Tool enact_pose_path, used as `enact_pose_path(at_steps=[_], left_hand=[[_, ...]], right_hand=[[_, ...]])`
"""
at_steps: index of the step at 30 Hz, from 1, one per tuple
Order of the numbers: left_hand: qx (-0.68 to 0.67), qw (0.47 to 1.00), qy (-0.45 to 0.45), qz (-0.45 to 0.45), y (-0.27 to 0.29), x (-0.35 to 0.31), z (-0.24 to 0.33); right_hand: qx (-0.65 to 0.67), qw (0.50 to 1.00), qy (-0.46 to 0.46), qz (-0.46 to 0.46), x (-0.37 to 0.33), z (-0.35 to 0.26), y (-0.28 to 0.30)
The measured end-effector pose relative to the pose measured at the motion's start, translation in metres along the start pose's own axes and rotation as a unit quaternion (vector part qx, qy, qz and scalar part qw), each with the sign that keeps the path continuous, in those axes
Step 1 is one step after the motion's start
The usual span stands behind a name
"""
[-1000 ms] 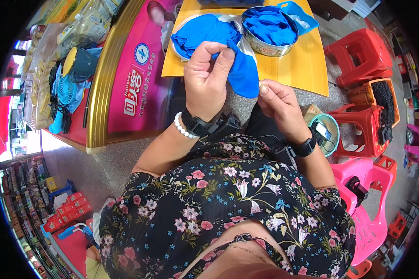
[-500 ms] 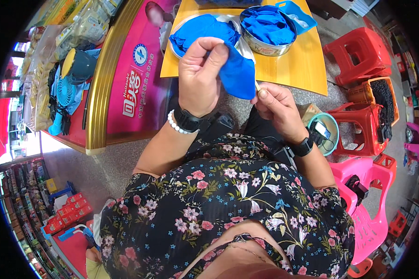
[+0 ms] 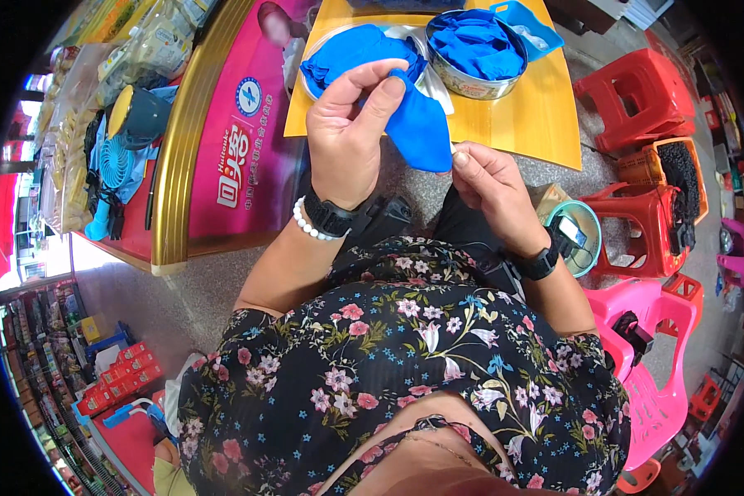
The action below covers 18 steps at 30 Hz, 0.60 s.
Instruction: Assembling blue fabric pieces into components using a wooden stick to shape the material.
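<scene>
My left hand [image 3: 349,132] pinches the upper corner of a smooth blue fabric piece [image 3: 420,128] between thumb and fingers. The piece hangs slanting down to the right, its lower end rounded. At that lower end my right hand [image 3: 492,186] is closed in a pinch, with a thin pale stick [image 3: 454,150] barely showing at its fingertips. Behind the hands, a pale round bowl [image 3: 307,89] holds a heap of blue fabric [image 3: 364,58]. To its right stands a round tin [image 3: 477,88] full of similar blue pieces [image 3: 475,41].
Both containers stand on a yellow tabletop [image 3: 512,124], with a light-blue plastic container [image 3: 544,41] behind the tin. A pink counter with a gold edge [image 3: 178,165] is on my left. Red stools [image 3: 636,99], a pink chair [image 3: 657,397] and a turquoise bucket [image 3: 587,223] are on the right.
My left hand and the blue fabric piece have shifted slightly left and up. Less of the pale stick shows at my right fingertips, which stay by the piece's lower end.
</scene>
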<state>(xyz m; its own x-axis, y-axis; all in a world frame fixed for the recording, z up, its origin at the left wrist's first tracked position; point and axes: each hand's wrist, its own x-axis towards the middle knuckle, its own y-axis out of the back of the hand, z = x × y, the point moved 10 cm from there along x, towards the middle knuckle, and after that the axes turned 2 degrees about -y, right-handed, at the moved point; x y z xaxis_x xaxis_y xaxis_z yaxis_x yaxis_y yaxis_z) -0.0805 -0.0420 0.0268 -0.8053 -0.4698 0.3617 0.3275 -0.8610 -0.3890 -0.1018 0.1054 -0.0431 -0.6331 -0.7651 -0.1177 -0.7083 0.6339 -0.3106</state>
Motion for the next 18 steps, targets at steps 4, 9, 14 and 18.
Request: enact_pose_path(at_steps=[4,9,14,18], left_hand=[[-0.058,0.997,0.038,0.016,0.003,0.002,-0.002],[-0.104,0.992,0.073,0.008,-0.004,0.0,-0.004],[-0.109,0.992,0.065,0.001,-0.008,-0.006,-0.01],[-0.076,0.996,0.05,-0.021,-0.011,-0.006,-0.01]], right_hand=[[-0.022,0.999,0.027,-0.005,0.0,-0.004,-0.001],[-0.033,0.999,0.034,-0.009,-0.003,-0.003,0.001],[-0.007,0.998,0.061,0.024,-0.004,-0.005,0.001],[0.01,0.998,0.054,0.031,-0.004,-0.004,0.001]])
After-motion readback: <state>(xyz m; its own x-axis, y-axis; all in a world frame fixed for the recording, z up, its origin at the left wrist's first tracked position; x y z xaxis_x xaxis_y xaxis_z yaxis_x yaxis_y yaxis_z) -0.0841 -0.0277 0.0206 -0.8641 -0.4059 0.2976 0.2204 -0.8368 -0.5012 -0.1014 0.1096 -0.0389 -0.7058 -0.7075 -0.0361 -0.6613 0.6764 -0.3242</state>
